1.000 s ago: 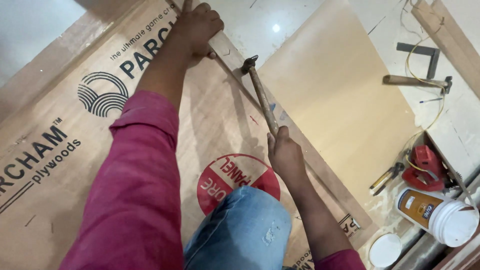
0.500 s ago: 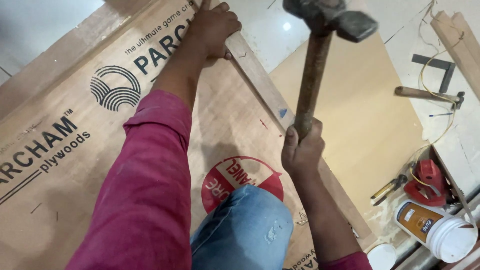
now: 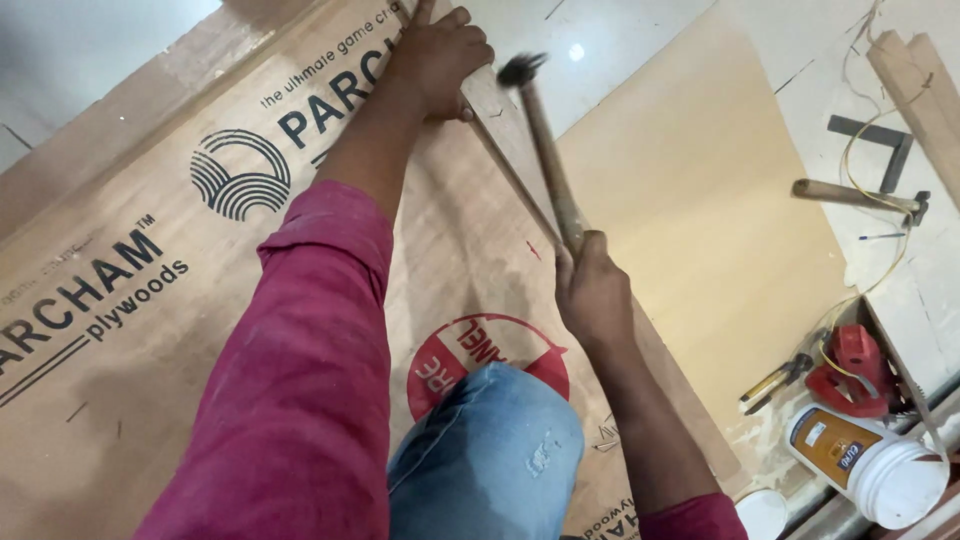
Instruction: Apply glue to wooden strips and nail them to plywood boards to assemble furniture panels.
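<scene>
Swinging near the far edge of the plywood sheet [image 3: 200, 330], the hammer [image 3: 545, 150] is gripped low on its wooden handle by the right hand [image 3: 593, 295], fingers wrapped tight; its blurred head hangs just beside the left hand [image 3: 435, 60], which presses flat, fingers together, on a narrow wooden strip [image 3: 500, 130] laid along the sheet's right edge. That closeness is the main risk: a slightly stray blow could land on the left knuckles, or glance off and shift the strip out of line. The bent knee [image 3: 490, 450] rests on the sheet. Off the right edge, on the floor, lie a second hammer [image 3: 855, 195], a steel square [image 3: 880, 140], a red tool [image 3: 850, 365] and a white tub [image 3: 865, 465].
</scene>
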